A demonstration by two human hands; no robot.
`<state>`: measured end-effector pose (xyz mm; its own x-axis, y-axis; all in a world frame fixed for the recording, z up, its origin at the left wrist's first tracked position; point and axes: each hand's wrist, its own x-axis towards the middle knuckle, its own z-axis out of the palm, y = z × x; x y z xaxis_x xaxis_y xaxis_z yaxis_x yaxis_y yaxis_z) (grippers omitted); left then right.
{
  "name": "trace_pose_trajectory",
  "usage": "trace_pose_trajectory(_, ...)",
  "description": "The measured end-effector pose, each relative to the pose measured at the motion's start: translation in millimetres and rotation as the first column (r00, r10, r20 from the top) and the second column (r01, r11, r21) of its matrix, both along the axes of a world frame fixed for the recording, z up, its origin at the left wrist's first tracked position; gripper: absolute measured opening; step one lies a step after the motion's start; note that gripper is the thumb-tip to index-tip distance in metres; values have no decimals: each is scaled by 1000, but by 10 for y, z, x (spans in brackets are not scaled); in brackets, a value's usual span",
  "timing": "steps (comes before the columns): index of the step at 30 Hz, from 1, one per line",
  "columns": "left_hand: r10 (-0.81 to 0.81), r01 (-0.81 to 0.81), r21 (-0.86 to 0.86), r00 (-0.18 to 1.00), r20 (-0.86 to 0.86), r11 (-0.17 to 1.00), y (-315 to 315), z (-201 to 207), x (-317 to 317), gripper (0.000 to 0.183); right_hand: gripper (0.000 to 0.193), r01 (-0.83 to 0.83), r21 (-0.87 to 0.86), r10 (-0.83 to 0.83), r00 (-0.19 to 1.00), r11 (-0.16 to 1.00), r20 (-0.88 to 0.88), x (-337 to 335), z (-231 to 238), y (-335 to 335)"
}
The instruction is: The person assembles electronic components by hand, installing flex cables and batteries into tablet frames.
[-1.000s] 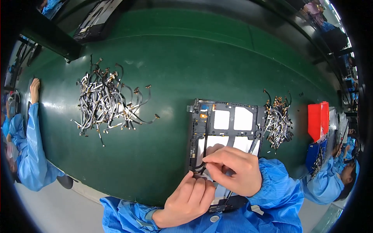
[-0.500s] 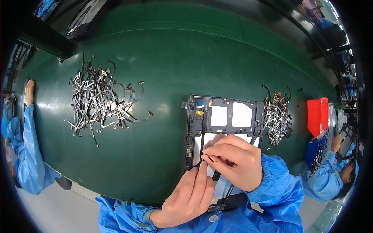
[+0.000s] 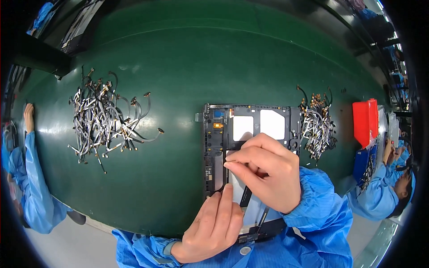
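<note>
A black tablet-like housing (image 3: 292, 123) with white rectangular panels lies in front of me on the green table. Over its left side, my right hand (image 3: 268, 172) is closed in a pinch, thumb against forefinger. Between those fingertips is a thin dark flex cable (image 3: 225, 175), mostly hidden, that runs down the left channel of the housing. My left hand (image 3: 213, 225) rests on the lower left of the housing. Its fingers are stretched out, with one fingertip pressing beside the cable just below the pinch.
A large pile of flat cables (image 3: 100, 118) lies to the left, and a smaller cable pile (image 3: 318, 129) sits right of the housing. Farther right stand a red bin (image 3: 365, 123) and a blue bin (image 3: 361, 166). Co-workers in blue sleeves (image 3: 38, 178) are at both sides.
My right hand has moved up along the housing's left channel, away from my left fingertips, still pinching. My left hand stays nearly in place. The whole view has shifted slightly.
</note>
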<state>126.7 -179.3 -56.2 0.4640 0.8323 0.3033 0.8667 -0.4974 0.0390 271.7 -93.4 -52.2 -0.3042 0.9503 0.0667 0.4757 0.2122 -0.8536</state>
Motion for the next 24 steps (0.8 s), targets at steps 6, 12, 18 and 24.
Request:
trace_pose_trajectory(6,39,-39,11,999,12,999,-14,4,25,12,14,15,88,-13,1000,996,-22,-4,-63,-20)
trace_pose_trajectory(12,19,-19,15,1000,23,1000,-7,18,-4,11,18,98,6,-98,995,995,-25,-73,48,-45)
trace_pose_trajectory(18,26,-27,30,999,31,999,-12,18,-8,9,31,-247,355,190,963,902,188,89,54,-134)
trace_pose_trajectory(24,46,-46,-11,999,23,999,-30,30,18,7,38,-369,422,166,880,828,445,109,12,-36)
